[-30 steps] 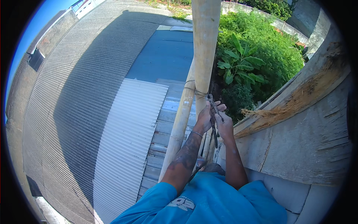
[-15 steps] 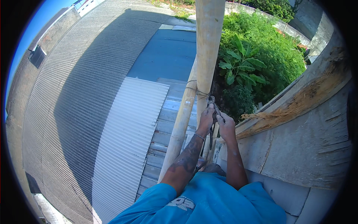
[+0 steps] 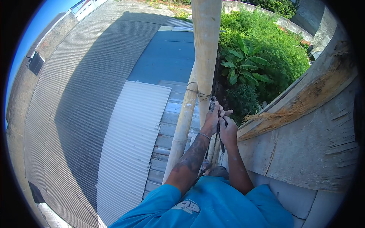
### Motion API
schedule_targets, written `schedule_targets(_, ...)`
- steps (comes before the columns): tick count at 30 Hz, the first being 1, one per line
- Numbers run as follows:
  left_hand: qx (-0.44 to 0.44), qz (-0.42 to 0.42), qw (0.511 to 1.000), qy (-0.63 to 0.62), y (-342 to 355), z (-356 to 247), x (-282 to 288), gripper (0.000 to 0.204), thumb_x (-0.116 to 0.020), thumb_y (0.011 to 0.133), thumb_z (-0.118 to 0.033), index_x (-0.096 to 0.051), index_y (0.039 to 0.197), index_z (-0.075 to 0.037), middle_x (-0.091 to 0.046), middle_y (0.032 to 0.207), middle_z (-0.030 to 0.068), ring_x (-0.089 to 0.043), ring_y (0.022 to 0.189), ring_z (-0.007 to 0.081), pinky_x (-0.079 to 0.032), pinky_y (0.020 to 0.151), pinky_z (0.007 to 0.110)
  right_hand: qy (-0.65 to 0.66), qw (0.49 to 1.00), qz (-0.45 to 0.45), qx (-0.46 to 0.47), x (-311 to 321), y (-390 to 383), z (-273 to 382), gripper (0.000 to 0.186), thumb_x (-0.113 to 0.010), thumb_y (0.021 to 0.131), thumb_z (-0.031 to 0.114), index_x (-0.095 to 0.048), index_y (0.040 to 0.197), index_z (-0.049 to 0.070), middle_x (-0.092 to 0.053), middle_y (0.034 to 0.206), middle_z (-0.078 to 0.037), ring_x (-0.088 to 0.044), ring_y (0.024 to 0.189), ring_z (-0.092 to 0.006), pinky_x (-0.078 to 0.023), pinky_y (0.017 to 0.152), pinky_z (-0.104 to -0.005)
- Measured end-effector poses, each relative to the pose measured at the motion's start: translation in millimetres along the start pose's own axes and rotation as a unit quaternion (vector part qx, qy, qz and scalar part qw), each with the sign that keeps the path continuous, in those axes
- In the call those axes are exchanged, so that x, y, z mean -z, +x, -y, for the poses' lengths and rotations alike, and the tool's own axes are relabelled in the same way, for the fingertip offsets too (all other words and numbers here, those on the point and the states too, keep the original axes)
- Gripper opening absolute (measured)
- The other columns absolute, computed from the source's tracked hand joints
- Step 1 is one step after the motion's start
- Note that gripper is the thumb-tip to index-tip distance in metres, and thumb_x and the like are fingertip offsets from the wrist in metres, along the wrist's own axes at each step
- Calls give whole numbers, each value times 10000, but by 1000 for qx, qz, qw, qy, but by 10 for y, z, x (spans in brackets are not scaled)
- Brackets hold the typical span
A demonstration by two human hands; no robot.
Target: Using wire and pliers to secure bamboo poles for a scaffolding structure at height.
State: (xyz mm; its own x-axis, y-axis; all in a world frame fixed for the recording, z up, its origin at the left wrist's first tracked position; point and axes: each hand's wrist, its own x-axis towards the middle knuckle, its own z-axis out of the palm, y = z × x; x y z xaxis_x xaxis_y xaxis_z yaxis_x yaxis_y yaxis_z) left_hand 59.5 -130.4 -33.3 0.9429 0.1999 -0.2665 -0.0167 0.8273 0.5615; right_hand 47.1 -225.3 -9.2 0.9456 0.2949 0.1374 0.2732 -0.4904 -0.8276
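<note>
Both hands meet in front of me, beside an upright bamboo pole [image 3: 205, 41]. My left hand [image 3: 213, 121] is closed around a dark, narrow thing with a greyish metal end [image 3: 213, 100]; one finger sticks out to the right. Just below and to its right, my right hand [image 3: 228, 132] pinches the same dark piece, whose black lower part [image 3: 222, 145] hangs beneath the fingers. Its exact kind is hidden by my hands. Thin wire [image 3: 204, 95] is wound around the pole, close to the metal end. A second, slanted bamboo pole [image 3: 184, 117] is lashed alongside.
Below on the left spread a grey corrugated roof [image 3: 80, 87], white corrugated sheets [image 3: 131, 133] and a blue roof panel [image 3: 163, 55]. Green plants [image 3: 262, 45] grow beyond the pole. At right runs a weathered board [image 3: 300, 152] with a frayed, fibrous timber edge [image 3: 304, 100].
The view has shifted slightly, with the poles now further left. A left-hand finger now extends to the right, and my right hand sits a little lower against the dark piece.
</note>
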Motion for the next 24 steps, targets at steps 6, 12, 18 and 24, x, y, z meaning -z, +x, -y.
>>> schedule_targets(6, -12, -53, 997, 50, 8, 61, -117, 362, -456, 910, -463, -415, 784, -127, -392, 575, -19, -409, 474, 126, -409, 506, 287, -246, 960, -122, 43, -123, -564, -48, 437, -528, 852, 212, -444, 1236, 21, -509, 1082, -171, -484, 1016, -324, -399, 835, -399)
schedule_targets(12, -51, -173, 955, 236, 297, 183, 134, 360, -472, 916, -430, -471, 750, -111, -468, 606, 0, -447, 479, 139, -401, 470, 305, -223, 967, -109, 64, -240, -554, -379, 397, -529, 872, 271, -501, 1181, 24, -574, 844, -102, -551, 719, -276, -442, 630, -369)
schedule_targets(18, -45, -181, 923, 336, 136, 102, -51, 385, -544, 881, -423, -509, 686, -93, -523, 552, 14, -497, 428, 135, -406, 427, 286, 467, 795, 280, -266, 68, -305, -668, 418, -393, 929, 467, -538, 891, 76, -496, 596, 6, -409, 386, -100, -306, 348, -228)
schedule_targets(24, -13, -217, 950, 225, 247, 124, 31, 464, -488, 910, -428, -353, 550, -168, -349, 423, -30, -327, 297, 101, -231, 289, 260, 288, 906, 185, -250, -145, -346, -841, 446, -435, 913, 462, -538, 1007, 39, -543, 628, -39, -470, 402, -166, -372, 389, -279)
